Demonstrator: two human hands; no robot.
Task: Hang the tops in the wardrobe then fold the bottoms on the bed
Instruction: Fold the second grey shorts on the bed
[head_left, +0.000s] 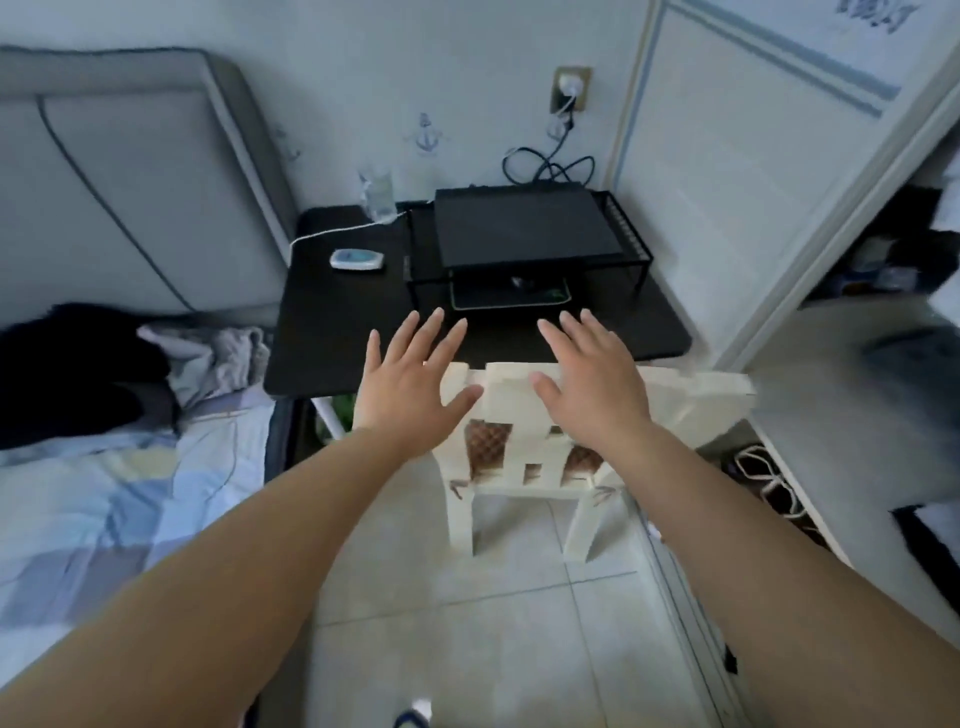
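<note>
Both hands, left hand (410, 379) and right hand (592, 379), hover empty with fingers spread, so nothing seems started: clothes (156, 364) lie heaped on the bed (104, 493).

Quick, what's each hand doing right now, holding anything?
Left hand: open, fingers spread, holding nothing.
Right hand: open, fingers spread, holding nothing.

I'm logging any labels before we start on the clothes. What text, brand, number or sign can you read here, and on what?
No text is readable.
Dark marks at the top of the wardrobe door: cut off by the frame edge and blurred, unreadable.
Anchor decal on the wall: a picture, no words.
White device on the black desk: blue face, too small and blurred to read.
</note>
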